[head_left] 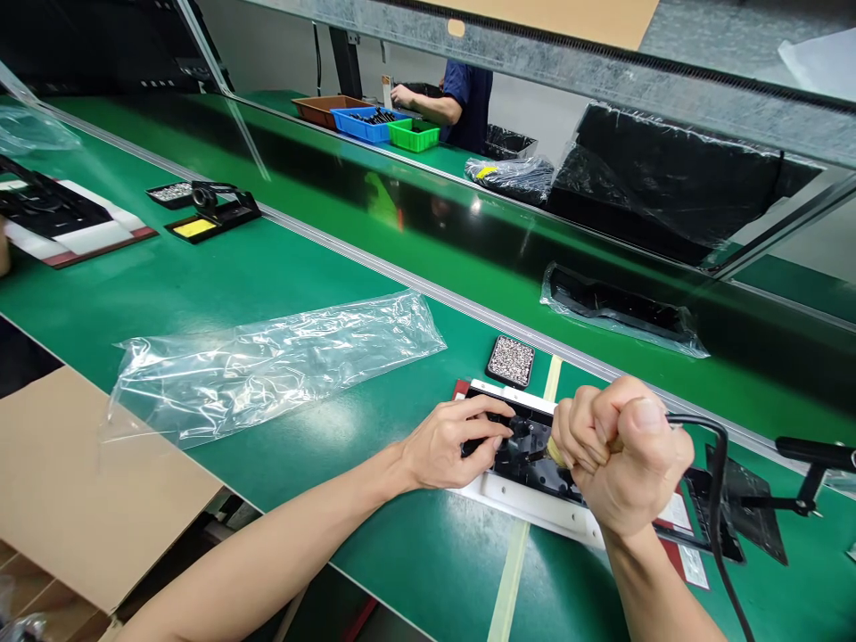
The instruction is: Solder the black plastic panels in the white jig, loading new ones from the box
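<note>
Right hand (621,455) clenched in fist around corded driver (555,452), tip pressed down on black part (528,450) for vertical force. Left hand (455,443) fingers pin part flat in white fixture (535,508) on green surface (300,267). Screw tray (511,360) just behind, within reach.

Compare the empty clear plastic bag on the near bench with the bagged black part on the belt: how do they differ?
The empty clear plastic bag lies flat and crumpled with nothing inside; the bagged black part fills its wrap. The empty one sits on the near green bench left of the hands; the filled one lies beyond the metal rail. Both are transparent film.
</note>
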`<state>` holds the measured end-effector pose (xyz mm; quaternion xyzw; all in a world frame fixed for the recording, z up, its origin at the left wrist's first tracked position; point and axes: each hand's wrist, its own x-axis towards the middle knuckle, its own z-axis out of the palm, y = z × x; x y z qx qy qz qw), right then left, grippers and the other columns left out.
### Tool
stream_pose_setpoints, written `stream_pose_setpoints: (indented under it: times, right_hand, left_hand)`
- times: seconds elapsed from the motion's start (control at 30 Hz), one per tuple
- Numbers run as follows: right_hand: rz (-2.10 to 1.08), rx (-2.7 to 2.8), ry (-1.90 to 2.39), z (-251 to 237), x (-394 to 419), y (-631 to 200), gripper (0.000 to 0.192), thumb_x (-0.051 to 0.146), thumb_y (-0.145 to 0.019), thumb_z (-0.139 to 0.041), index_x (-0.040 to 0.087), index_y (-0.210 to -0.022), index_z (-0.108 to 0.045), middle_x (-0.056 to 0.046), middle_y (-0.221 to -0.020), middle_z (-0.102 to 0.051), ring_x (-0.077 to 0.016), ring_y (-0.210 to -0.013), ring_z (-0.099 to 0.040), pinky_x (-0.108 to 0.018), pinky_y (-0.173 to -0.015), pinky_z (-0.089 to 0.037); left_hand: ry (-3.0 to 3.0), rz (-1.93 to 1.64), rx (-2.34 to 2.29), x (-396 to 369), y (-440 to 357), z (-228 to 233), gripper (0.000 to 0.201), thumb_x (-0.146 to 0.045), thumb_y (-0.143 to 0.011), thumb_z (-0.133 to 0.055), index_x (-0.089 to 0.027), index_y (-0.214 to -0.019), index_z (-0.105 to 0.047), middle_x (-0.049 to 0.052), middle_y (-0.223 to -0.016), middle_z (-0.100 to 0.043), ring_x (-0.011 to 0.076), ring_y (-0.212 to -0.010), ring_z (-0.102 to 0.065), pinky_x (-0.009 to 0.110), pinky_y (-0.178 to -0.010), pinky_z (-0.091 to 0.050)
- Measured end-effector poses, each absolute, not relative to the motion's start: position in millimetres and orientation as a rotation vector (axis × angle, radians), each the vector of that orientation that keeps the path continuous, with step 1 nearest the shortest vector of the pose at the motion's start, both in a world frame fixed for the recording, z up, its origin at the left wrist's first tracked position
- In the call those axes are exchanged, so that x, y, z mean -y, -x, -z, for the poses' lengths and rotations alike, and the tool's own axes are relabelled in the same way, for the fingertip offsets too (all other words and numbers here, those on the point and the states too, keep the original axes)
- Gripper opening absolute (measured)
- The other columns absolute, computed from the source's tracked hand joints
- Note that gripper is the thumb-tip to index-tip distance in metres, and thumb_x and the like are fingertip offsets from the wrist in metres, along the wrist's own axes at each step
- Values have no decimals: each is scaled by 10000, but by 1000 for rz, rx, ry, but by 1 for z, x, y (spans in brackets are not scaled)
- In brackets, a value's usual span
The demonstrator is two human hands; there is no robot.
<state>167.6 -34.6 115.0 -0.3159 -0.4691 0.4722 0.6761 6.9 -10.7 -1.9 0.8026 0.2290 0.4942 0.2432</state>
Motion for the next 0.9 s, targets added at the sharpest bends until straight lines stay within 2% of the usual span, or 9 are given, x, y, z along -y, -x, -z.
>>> stream_pose_setpoints:
  times: [0.9]
  right_hand:
    - [-1102,1081,695,-117,36,-172,441,400,-934,-641,198,-587,-459,63,-467,-313,-72,-386,-271,-203,-358,-234]
  left_hand:
    - [-2180,-1350,-630,11,-7,2,216,-110,-932,-579,-135,-1045,-762,125,-1203,-719,120,-706,-695,290,-725,-622]
